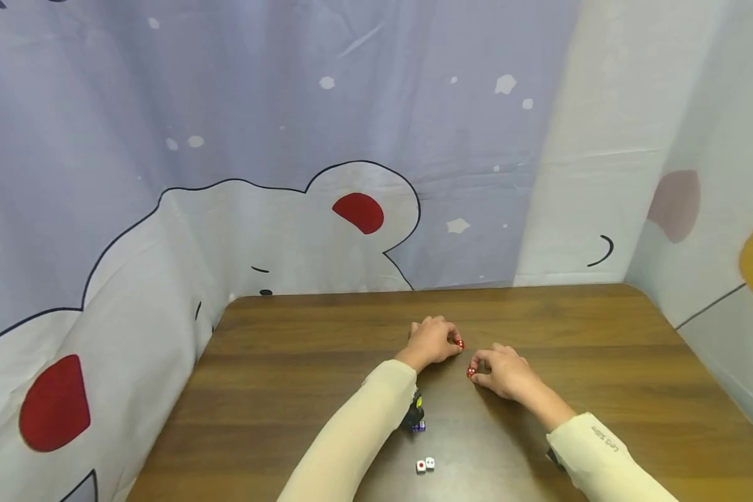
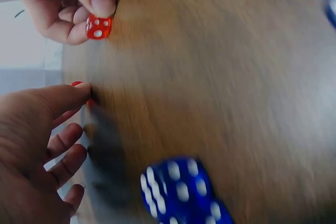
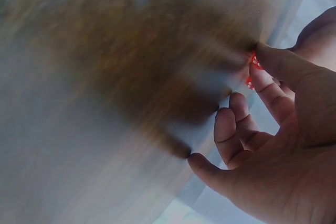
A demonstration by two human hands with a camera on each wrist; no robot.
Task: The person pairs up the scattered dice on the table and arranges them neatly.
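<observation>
My left hand (image 1: 431, 341) pinches a small red die (image 1: 459, 344) between thumb and forefinger over the middle of the table. To its right and a little nearer, my right hand (image 1: 508, 371) pinches another red die (image 1: 471, 372) the same way. White pips show on the right hand's die (image 2: 98, 26) in the left wrist view, where the left hand's die (image 2: 77, 83) is mostly hidden by its fingertips. The two dice are apart. In the right wrist view, the right hand (image 3: 283, 124) has its other fingers spread near the tabletop.
Blue dice (image 2: 178, 187) with white pips lie by the left wrist, partly hidden by it in the head view. Two white dice (image 1: 421, 466) sit side by side nearer the front. The wooden table (image 1: 301, 335) backs onto a patterned curtain (image 1: 257, 230).
</observation>
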